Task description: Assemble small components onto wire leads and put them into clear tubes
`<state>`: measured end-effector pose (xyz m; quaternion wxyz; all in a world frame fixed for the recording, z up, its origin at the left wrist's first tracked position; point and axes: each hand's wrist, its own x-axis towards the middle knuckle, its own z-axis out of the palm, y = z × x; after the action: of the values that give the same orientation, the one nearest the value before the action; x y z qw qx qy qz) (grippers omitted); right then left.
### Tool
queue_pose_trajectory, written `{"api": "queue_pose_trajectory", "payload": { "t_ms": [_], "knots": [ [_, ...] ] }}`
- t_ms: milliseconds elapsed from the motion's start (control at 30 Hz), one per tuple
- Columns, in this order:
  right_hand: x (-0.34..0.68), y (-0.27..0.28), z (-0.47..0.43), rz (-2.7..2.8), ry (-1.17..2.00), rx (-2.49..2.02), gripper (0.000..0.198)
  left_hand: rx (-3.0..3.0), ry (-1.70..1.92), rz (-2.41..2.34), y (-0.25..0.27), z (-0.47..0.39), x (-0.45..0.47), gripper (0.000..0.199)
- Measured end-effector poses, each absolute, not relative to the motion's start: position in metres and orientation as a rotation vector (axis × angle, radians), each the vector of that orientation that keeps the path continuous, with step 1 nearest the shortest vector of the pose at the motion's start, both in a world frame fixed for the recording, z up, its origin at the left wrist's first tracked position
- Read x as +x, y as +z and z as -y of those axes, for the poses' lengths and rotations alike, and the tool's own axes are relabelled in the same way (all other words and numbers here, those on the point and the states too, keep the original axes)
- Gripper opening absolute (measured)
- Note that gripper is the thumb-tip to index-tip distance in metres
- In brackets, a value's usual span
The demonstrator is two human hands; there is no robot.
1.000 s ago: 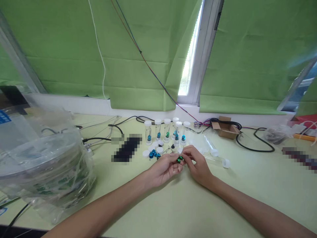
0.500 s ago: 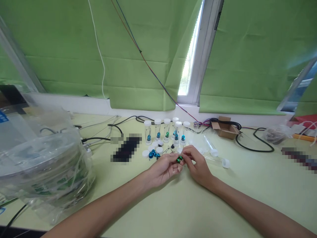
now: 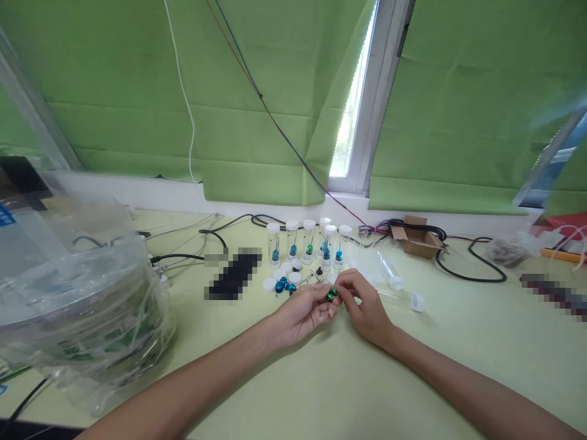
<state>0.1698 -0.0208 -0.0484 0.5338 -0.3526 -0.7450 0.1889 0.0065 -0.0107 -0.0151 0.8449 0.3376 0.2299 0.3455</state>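
My left hand (image 3: 306, 310) is closed on a small shiny green metallic piece (image 3: 332, 295), held between thumb and fingers. My right hand (image 3: 362, 304) meets it from the other side, fingertips pinched at the green piece; whether they grip it or something thin is too small to make out. Just beyond the hands lie several loose blue metallic pieces (image 3: 284, 285) and white caps (image 3: 269, 285). Behind these stand several clear capped tubes (image 3: 292, 239), each with a blue or green piece on a thin stem inside.
Right of my hands lie clear tubes (image 3: 398, 297) with white ends. A small open cardboard box (image 3: 417, 237) and black cables (image 3: 486, 278) are farther back. A big plastic-wrapped spool (image 3: 82, 318) fills the left side. A blurred dark object (image 3: 233, 276) lies left of the caps.
Hardly anything differs. Both hands keep the same place around the green piece, and the view has shifted very slightly.
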Motion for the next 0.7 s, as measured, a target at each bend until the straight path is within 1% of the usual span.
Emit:
{"api": "queue_pose_trajectory", "payload": {
  "t_ms": [700],
  "knots": [
    [0.1691, -0.0493, 0.0200, 1.758, 0.482, -0.856, 0.011, 0.755, 0.716, -0.487, -0.0183, 0.0092, 0.0066, 0.014]
  ]
}}
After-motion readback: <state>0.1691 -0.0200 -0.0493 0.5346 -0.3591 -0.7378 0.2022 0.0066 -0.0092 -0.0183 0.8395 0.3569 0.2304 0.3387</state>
